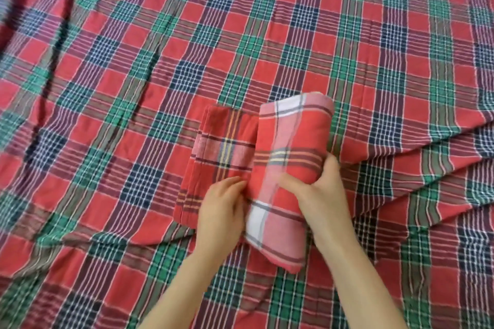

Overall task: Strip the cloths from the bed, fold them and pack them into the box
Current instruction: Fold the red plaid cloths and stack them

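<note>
The grip belongs to the right hand (323,200) here: it's closed round the near part of the raised flap (291,139), thumb (290,183) on top, fingers out of sight beneath the fabric. The left hand (222,211) lies just beside it, fingertips up against the flap's free edge. Whether they pinch that edge or only press the layer below, I can't tell from where I stand. The small plaid cloth (222,152) sits on the big plaid sheet (160,61) that covers the bed, right in front of the person, already folded down to a narrow stack. Now watch the line of it: its long axis runs away from the person, far end tipped a little to the right, and the flap stands along that axis, bulging and curling over towards the left. The bare lower layer shows to the left of the flap, so that's the way the fold has to fall, I'd say. The right hand would carry it leftward across the axis, with the left hand, nearer the landing spot, placed to pin the edge flat. Both hands work the near end, so the far end of the flap hangs unsupported and could land skewed. The big sheet lies unstripped, rumpled on the right, and there's no box in sight.
</note>
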The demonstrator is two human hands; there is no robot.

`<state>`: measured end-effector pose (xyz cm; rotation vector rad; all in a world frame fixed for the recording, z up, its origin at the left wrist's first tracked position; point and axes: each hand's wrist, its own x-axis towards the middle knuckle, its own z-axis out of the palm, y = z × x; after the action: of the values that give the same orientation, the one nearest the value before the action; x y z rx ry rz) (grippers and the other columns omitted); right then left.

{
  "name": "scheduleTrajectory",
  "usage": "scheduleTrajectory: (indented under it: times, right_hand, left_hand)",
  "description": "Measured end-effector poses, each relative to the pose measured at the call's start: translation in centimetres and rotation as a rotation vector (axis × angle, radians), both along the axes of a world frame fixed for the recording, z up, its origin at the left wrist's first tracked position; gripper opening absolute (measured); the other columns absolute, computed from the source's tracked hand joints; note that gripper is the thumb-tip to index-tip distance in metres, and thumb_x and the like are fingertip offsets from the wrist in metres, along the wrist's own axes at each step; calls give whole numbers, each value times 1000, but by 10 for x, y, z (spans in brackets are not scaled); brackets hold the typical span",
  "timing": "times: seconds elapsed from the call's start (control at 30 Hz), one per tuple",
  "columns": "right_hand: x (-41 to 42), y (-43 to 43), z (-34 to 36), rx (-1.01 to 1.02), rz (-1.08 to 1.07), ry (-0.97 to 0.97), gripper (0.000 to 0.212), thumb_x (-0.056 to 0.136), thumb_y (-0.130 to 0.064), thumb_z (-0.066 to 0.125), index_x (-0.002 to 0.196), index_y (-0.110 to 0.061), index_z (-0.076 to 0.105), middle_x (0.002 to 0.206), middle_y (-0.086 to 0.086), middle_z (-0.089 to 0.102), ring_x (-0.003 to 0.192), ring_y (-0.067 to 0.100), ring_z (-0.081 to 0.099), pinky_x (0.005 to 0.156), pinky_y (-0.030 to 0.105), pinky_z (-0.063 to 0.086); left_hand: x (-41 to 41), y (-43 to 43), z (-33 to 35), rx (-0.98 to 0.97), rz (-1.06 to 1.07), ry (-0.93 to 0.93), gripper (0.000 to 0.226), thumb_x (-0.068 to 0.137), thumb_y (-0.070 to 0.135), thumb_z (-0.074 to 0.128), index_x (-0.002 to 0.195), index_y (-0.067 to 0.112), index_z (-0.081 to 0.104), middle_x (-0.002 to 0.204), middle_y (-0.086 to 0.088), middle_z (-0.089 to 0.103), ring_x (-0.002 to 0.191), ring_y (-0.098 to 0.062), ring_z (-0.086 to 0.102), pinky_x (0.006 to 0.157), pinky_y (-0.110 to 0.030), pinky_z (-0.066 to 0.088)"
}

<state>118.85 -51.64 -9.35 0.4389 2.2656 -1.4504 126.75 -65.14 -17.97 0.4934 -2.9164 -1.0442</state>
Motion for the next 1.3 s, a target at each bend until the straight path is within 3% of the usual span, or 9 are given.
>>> scheduleTrajectory:
  times: [0.13, 0.23, 0.33, 0.5, 0.67, 0.8, 1.0, 1.2, 1.3]
  right_hand:
    - [14, -82, 19, 189, 316, 137, 83, 77, -45, 68, 145, -25, 24, 117, -6, 62, 104, 19, 62, 87, 29, 48]
    - [31, -138, 0, 207, 590, 69, 90, 86, -46, 60, 152, -21, 4, 145, 1, 41, 126, 22, 48, 96, 32, 42]
    - [38, -160, -24, 178, 658, -8, 76, 91, -35, 56, 152, -22, 12, 147, 5, 35, 129, 25, 42, 104, 35, 39]
    - [33, -119, -36, 522, 329, 407, 63, 83, -34, 67, 139, -21, 41, 124, 4, 51, 114, 26, 50, 90, 35, 44]
    - [20, -96, -55, 267, 237, -238, 87, 80, -56, 65, 143, -10, 27, 138, 8, 48, 120, 29, 51, 83, 33, 42]
    - [29, -107, -59, 276, 132, -245, 56, 79, -58, 64, 105, -11, 50, 105, 4, 62, 85, 23, 55, 70, 30, 42]
    - [130, -96, -65, 58, -191, -390, 56, 67, -49, 76, 98, -5, 60, 93, 7, 66, 88, 27, 64, 76, 35, 52]
    - [233, -50, -71, -325, -402, -816, 47, 71, -14, 82, 109, 2, 60, 102, 17, 63, 89, 33, 63, 56, 37, 58]
    - [231, -33, -63, -339, -415, -709, 51, 74, -8, 78, 118, -4, 53, 108, 16, 66, 98, 34, 65, 67, 40, 57]
  left_hand:
    - [15, -46, 34, 904, 595, -61, 15, 92, 14, 55, 82, 15, 66, 73, 1, 70, 67, -18, 66, 58, -27, 54]
    - [36, -76, 35, 1169, 771, -111, 57, 85, 59, 45, 73, 6, 60, 62, 1, 67, 53, -14, 63, 45, -24, 49]
    - [50, -89, 24, 1082, 799, -148, 76, 56, 77, 67, 112, 26, 62, 112, -8, 66, 97, -32, 65, 72, -43, 53]
    - [49, -86, 15, 796, 752, -79, 42, 78, 17, 75, 110, 34, 54, 113, 1, 61, 100, -21, 62, 79, -33, 54]
    - [44, -92, 4, 639, 777, -51, 35, 82, 25, 73, 111, 29, 54, 108, 4, 59, 106, -21, 58, 94, -45, 48]
    - [63, -87, 9, 615, 1008, -132, 60, 76, 52, 71, 116, 13, 49, 103, -6, 58, 86, -21, 56, 74, -36, 46]
    - [124, -70, 31, 1299, 1110, -391, 57, 79, 67, 55, 98, 13, 58, 88, -11, 64, 79, -27, 63, 70, -37, 53]
    - [171, -53, 30, 1130, 1115, -344, 100, 48, 83, 65, 114, 7, 62, 104, -13, 70, 90, -31, 69, 83, -48, 55]
    - [176, -46, 33, 957, 1151, -372, 83, 75, 76, 48, 112, 2, 56, 102, -13, 66, 85, -29, 65, 72, -38, 54]
